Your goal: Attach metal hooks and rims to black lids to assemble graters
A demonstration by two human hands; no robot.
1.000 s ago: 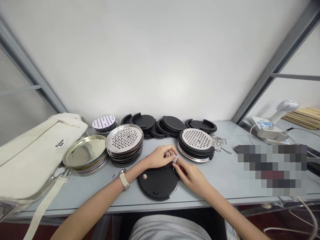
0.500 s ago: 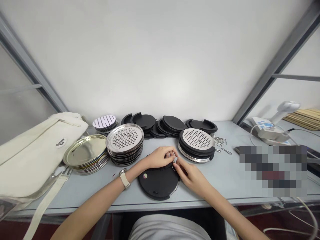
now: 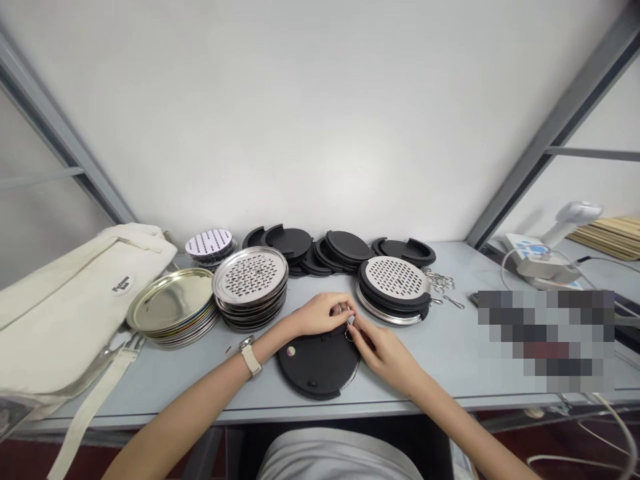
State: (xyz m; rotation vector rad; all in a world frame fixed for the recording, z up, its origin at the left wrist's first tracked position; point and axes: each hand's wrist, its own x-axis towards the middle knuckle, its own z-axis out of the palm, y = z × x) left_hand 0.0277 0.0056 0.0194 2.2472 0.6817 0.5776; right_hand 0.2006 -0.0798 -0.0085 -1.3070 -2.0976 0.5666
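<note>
A round black disc-shaped holder (image 3: pixel 320 370) lies at the table's front edge, with a small coloured round sticker on its left part. Over its far right rim, my left hand (image 3: pixel 327 313) is closed, thumb and fingers pinched at the upper end of a small metal clip with a ring (image 3: pixel 349 335). My right hand (image 3: pixel 377 343) pinches the same clip from the right, its fingertips almost touching those of my left. Much of the clip is hidden by the fingers. A watch with a pale strap is on my left wrist.
Perforated metal grater discs (image 3: pixel 250 277) and gold-toned lids (image 3: pixel 173 300) are stacked at left, beside a cream bag (image 3: pixel 75 300). Black holders (image 3: pixel 350 247) line the wall. A grater-topped stack (image 3: pixel 397 279) and loose metal clips (image 3: pixel 440 280) sit at right, with a scanner (image 3: pixel 577 213) beyond.
Both hands stay at the far right rim of the black holder. Only the fingertips around the metal clip have shifted very slightly.
</note>
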